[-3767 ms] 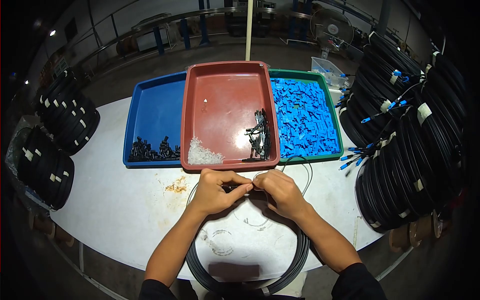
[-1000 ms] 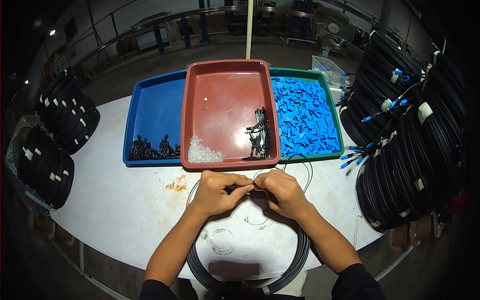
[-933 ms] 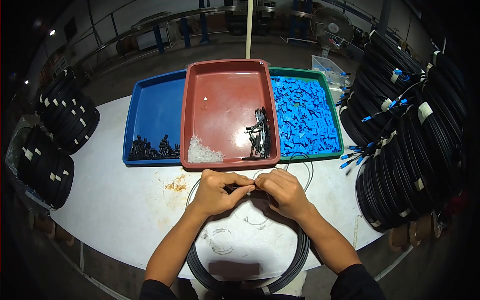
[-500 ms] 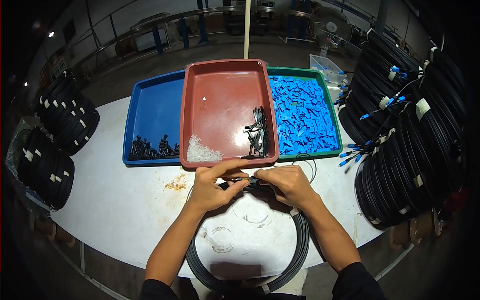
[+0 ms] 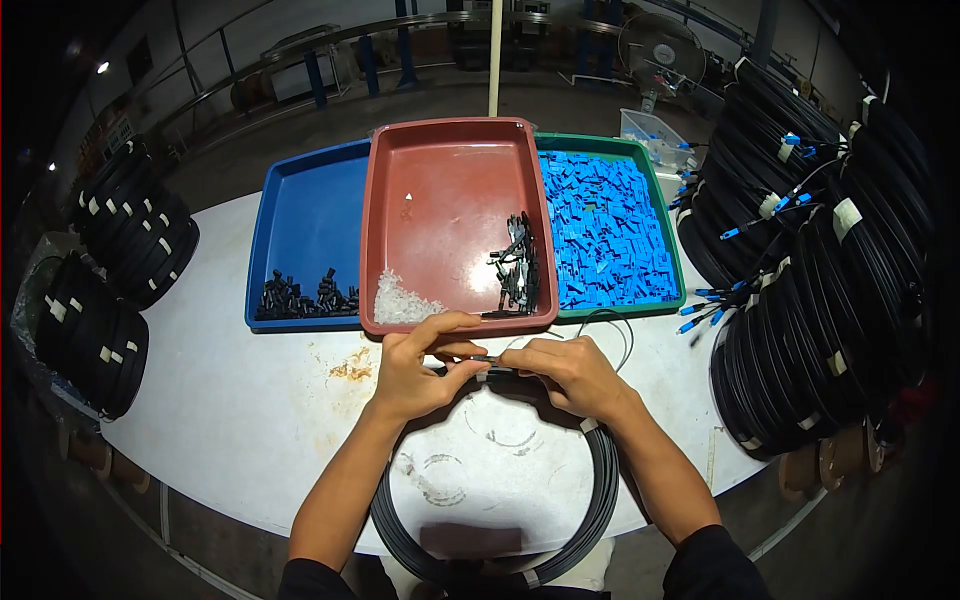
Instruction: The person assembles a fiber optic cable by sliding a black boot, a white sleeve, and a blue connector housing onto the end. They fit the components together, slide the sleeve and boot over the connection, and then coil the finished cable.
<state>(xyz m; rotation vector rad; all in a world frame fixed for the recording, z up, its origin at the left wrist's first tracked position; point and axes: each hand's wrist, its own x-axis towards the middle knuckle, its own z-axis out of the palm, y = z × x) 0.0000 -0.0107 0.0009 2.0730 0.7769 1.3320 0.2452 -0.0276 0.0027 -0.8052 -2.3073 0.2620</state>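
Note:
My left hand (image 5: pixel 420 370) pinches a slim black connector piece (image 5: pixel 485 359) between thumb and fingers, just in front of the red-brown tray (image 5: pixel 460 328). From the other side, my right hand (image 5: pixel 570 372) has its fingers closed at the right end of this piece, apparently on the cable end; the fingertips hide most of it. Under both hands lies a coil of black cable (image 5: pixel 604 490), bound with white tape and overhanging the table's near edge. A thin loop of cable (image 5: pixel 628 345) rises behind my right hand.
Clear plastic bits (image 5: pixel 405 303) and black connector parts (image 5: pixel 517 270) lie in the red-brown tray. Left, a blue tray (image 5: pixel 310 215) holds small black pieces; right, a green tray (image 5: pixel 680 290) holds blue connector housings (image 5: pixel 610 230). Cable coils stack at left (image 5: pixel 95 340) and right (image 5: pixel 800 360).
My left hand has shifted slightly left, its index finger lifting a little. The right fingertips have moved a little left along the piece, covering more of it.

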